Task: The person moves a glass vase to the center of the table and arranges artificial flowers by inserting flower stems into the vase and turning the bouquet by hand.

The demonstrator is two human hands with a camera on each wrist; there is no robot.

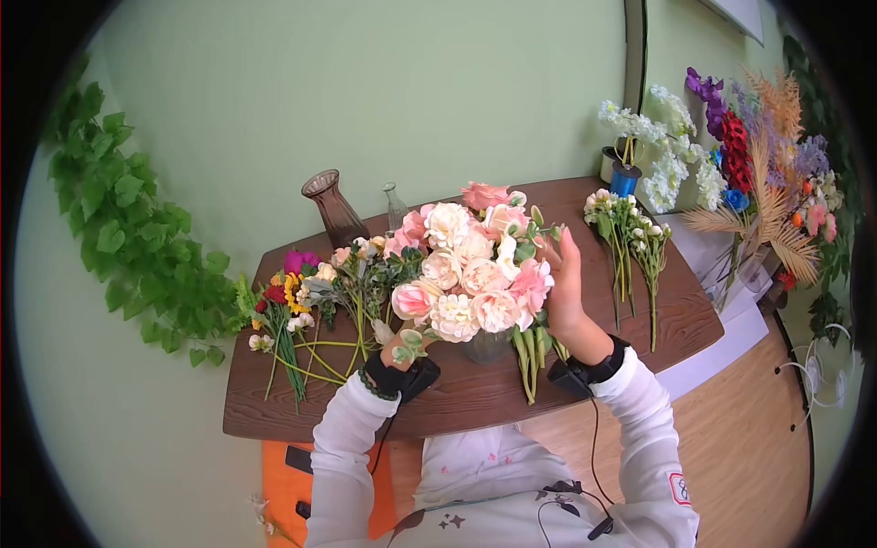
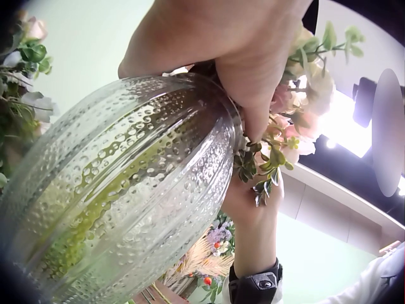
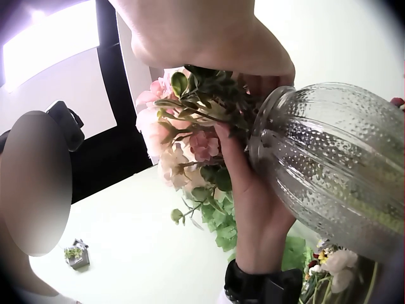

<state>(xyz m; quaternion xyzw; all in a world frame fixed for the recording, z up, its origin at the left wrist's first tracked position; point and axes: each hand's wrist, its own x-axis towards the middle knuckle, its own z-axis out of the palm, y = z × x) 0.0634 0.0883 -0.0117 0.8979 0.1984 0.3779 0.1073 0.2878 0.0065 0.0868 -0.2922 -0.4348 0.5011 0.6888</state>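
Note:
Pale pink and cream flowers [image 1: 475,274] fill a ribbed clear glass vase [image 1: 489,345] near the table's front. My left hand [image 1: 398,351] is partly hidden by blooms in the head view; in the left wrist view this hand [image 2: 209,44] curls around the vase [image 2: 145,183] at its neck, its far fingers hidden. In the right wrist view, the left thumb [image 3: 235,155] lies beside the leaves and rim. My right hand [image 1: 568,292] stands at the bouquet's right side, fingers raised and mostly straight. Its underside [image 3: 202,38] is above the leaves in the right wrist view.
Mixed flowers [image 1: 297,292] lie left on the brown table [image 1: 438,406]. A brown glass vase [image 1: 334,210] and small bottle [image 1: 394,205] stand behind. White-budded stems [image 1: 650,265] lie right, near a blue spool [image 1: 625,180]; green stems [image 1: 532,361] lie beside the bouquet.

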